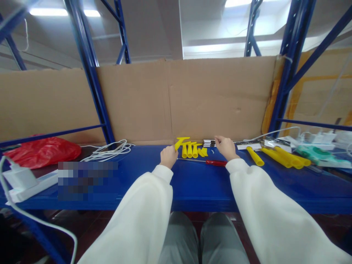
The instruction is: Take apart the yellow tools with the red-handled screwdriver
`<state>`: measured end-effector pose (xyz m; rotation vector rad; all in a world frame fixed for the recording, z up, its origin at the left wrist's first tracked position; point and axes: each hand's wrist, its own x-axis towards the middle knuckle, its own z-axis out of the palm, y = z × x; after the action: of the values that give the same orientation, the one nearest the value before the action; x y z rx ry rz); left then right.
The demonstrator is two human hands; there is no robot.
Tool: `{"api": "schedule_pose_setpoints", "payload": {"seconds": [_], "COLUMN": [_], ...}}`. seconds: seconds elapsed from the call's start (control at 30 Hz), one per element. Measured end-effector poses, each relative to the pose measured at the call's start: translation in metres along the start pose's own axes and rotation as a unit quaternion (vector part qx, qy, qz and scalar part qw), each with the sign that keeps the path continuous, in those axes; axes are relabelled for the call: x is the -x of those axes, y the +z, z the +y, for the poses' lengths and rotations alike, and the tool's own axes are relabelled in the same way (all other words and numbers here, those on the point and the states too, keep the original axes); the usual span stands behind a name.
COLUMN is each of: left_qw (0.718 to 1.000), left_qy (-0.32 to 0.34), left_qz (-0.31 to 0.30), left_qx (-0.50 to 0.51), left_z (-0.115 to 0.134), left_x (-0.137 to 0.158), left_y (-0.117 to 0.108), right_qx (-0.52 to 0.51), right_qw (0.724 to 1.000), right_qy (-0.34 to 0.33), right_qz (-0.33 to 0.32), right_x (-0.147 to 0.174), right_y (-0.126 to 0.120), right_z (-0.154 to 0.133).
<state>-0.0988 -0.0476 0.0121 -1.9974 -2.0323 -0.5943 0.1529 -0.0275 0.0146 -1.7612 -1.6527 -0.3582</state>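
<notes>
In the head view, with the clock centred between the hands and 12 straight ahead, the blue bench (137, 183) is backed at 12 by a tall cardboard panel (214, 99). Toward 9, a coiled white cable (121, 149) is laid near the panel, and a red plastic bag (46, 151) is set farther out. Toward 8, a white power strip (46, 181) is placed at the front edge, beside a patch that is blurred out. Toward 3, loose yellow tubes (286, 157) are gathered, with a green-and-white packet (319, 156) beyond them. Between the hands, on the near side, a red-handled screwdriver (216, 163) is laid crosswise; its handle end is partly hidden at the right wrist.

A yellow T-shaped piece (180, 142) is held at the left hand (168, 157), its crossbar raised toward 1 o'clock of that hand. At 2 to 3 o'clock of it, similar yellow pieces (189, 150) are lined up on the bench. A small black-and-white stack (209, 143) is found at about 10 o'clock of the right hand (227, 147), just beside its fingertips.

The left hand is closed round the yellow stem. The right fingers are bent and drawn together; whether anything small is pinched cannot be told. Both forearms, in white sleeves (145, 209), are stretched forward over the bench's front edge
</notes>
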Motion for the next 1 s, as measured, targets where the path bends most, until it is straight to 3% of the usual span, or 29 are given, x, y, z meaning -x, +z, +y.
{"api": "schedule_pose_setpoints", "payload": {"seconds": [0.23, 1.0], "left_qw": [0.999, 0.991], "left_qy": [-0.005, 0.072], "left_qz": [-0.023, -0.108], "left_qx": [-0.044, 0.021], "left_z": [0.002, -0.011], "left_x": [0.002, -0.01], "left_y": [0.0, 0.026], "right_qx": [0.002, 0.012], "right_qw": [1.0, 0.999], "right_qy": [-0.003, -0.007], "right_qz": [0.004, -0.04], "right_x": [0.0, 0.001], "right_y": [0.002, -0.004], "right_z": [0.001, -0.004]}}
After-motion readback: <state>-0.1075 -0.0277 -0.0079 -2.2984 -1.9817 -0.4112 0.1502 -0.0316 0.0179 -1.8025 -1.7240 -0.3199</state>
